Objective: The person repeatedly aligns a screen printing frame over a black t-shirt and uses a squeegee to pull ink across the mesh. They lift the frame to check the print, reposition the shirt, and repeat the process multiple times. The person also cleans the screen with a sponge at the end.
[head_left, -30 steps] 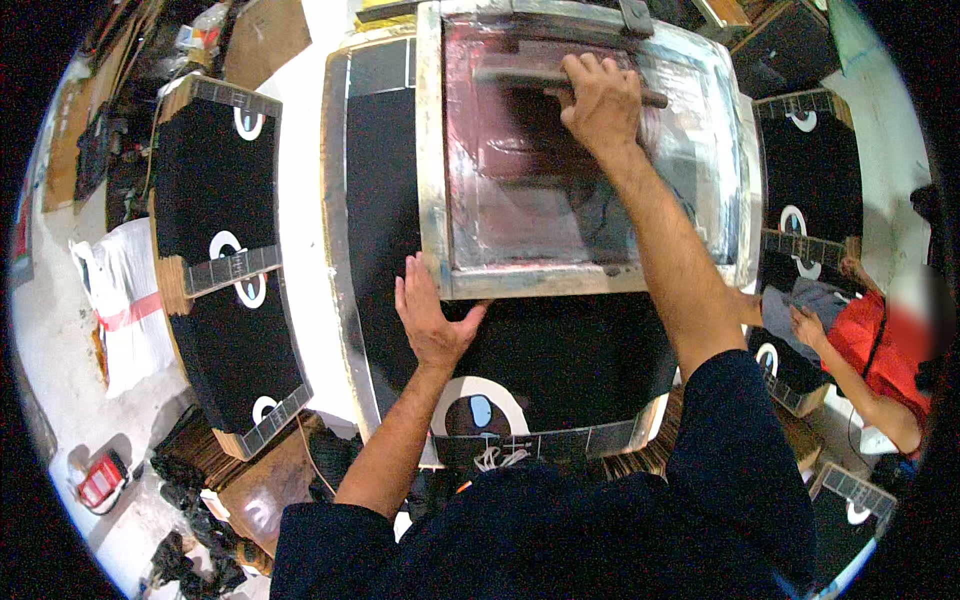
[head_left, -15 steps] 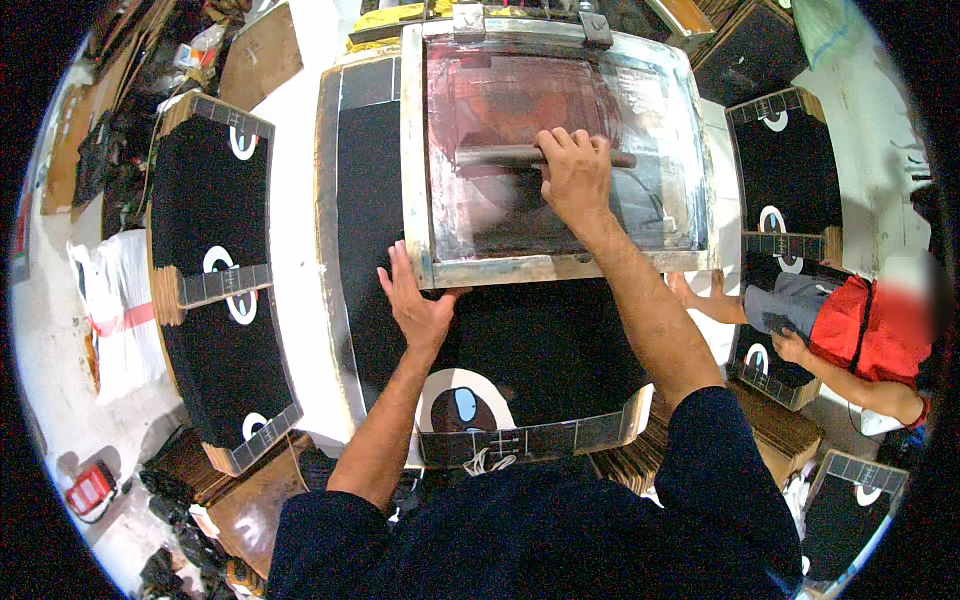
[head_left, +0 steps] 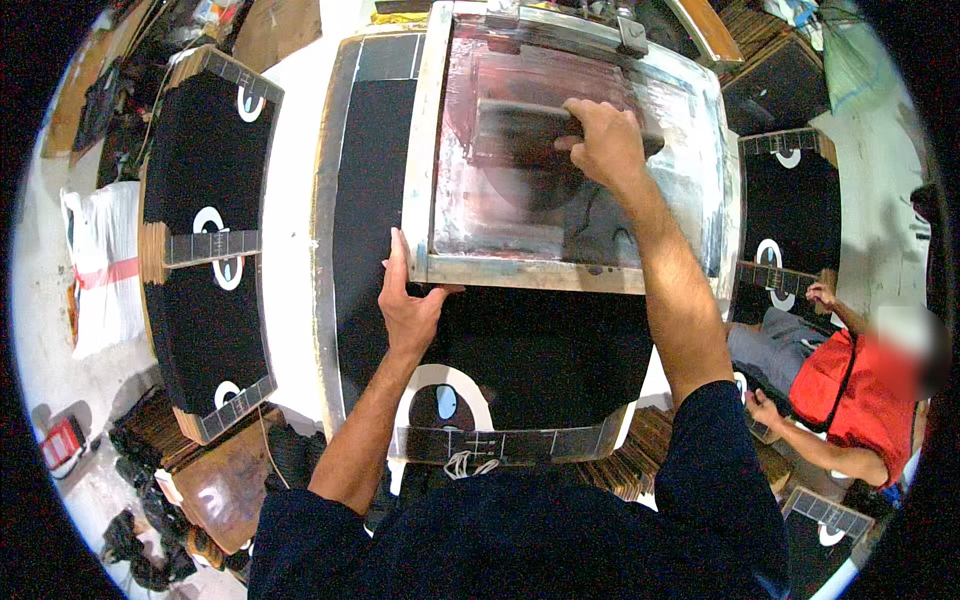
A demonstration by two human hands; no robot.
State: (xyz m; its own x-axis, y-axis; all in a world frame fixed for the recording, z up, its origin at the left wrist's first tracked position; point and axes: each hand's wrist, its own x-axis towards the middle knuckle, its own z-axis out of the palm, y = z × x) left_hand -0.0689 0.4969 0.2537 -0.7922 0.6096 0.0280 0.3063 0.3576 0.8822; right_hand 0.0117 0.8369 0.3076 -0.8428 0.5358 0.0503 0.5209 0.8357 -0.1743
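My right hand (head_left: 612, 148) is closed round a long, flat squeegee (head_left: 515, 126), blurred by motion, on the mesh of a screen-printing frame (head_left: 540, 274). Reddish-brown ink streaks the mesh's upper part; whitish smears run down its sides. At the frame's near left corner rests my left hand (head_left: 408, 318), its fingers stretched along the left side and the thumb out along the near edge. Beneath the frame lies a black printed sheet (head_left: 560, 345) with a white-ringed eye shape (head_left: 447, 392) near its front edge. The sheet's part under the frame is hidden.
Stacks of similar black sheets (head_left: 210, 150) stand at left and more (head_left: 790, 205) at right. A person in red (head_left: 850, 400) is at the right stacks. Metal clamps (head_left: 632, 36) hold the frame's far edge. A white sack (head_left: 105, 270) lies far left.
My right hand and the squeegee have moved slightly away from me across the mesh. My left hand stays at the corner. The view has shifted, and the person at right has moved their hands.
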